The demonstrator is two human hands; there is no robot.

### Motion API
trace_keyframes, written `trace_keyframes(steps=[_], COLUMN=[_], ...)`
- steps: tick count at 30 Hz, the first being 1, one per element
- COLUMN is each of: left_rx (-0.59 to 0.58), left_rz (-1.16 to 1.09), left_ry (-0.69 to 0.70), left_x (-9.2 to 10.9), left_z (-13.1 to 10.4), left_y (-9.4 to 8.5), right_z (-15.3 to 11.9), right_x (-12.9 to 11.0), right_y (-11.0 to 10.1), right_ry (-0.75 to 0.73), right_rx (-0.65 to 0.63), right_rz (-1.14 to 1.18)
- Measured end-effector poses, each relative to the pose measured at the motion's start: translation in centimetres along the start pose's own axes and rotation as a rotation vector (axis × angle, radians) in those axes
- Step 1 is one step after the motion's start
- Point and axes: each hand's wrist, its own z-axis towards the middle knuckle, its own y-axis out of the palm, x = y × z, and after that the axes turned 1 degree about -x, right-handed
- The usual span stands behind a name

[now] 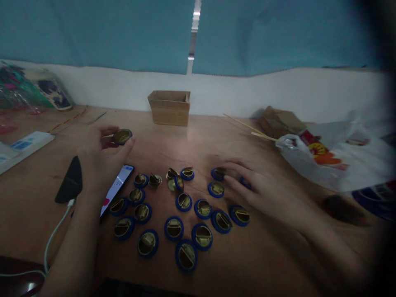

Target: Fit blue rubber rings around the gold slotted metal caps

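Up at the left, my left hand (108, 150) pinches a round brass-coloured badge piece (123, 136) between thumb and fingers, its hollow side showing. My right hand (250, 179) reaches in low over the table with fingers apart. Its fingertips are at the right edge of a blue-rimmed round badge (218, 173); whether they touch it I cannot tell. Another blue-rimmed badge (245, 182) is partly hidden under that hand. Several more badges (186, 255) lie spread in front of me, brass backs with clips facing up. Two brass pieces without a blue rim (155, 180) sit among them.
A lit phone (119, 185) lies by my left forearm, near a dark wedge-shaped device (70, 181) with a white cable. A power strip (26, 150) is at left. At the back stands an open cardboard box (170, 111); sticks (244, 126) and a plastic bag (334, 152) are right.
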Motion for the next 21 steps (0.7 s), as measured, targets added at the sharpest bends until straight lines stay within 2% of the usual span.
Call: trace_keyframes(steps=[2,4,5,8,10,13,15,21], left_rx=[0.001,-0.010,-0.017,-0.039,-0.050,-0.066,-0.070,-0.061], left_rz=[-0.001,0.004,0.009,0.020,0.023,0.047,0.069,0.043], left_ry=[0.007,0.014,0.018,0.039,0.053,0.052,0.054,0.073], left_x=[0.0,-0.1,-0.1,-0.2,-0.1,0.1,0.3,0.5], left_z=[0.0,0.0,-0.1,-0.2,-0.2,-0.3,-0.3,-0.3], left_y=[0.0,0.1,0.2,0.3,0.4,0.3,0.3,0.2], right_z=[0.3,0.8,1.1,2.1,2.6,3.0,3.0,2.6], right_x=[-2.3,-4.9,-6.2,-9.3,-10.5,-10.7,-10.1,-6.1], right_y=[0.0,0.7,1.3,3.8,5.3,6.4,6.4,4.6], right_ry=[-0.038,-0.153,-0.221,-0.380,-0.416,-0.381,-0.308,-0.102], right_rx=[0.013,-0.041,-0.096,-0.154,-0.146,-0.119,-0.131,-0.101], right_rz=[-0.015,0.023,0.032,-0.039,-0.145,-0.256,-0.231,0.216])
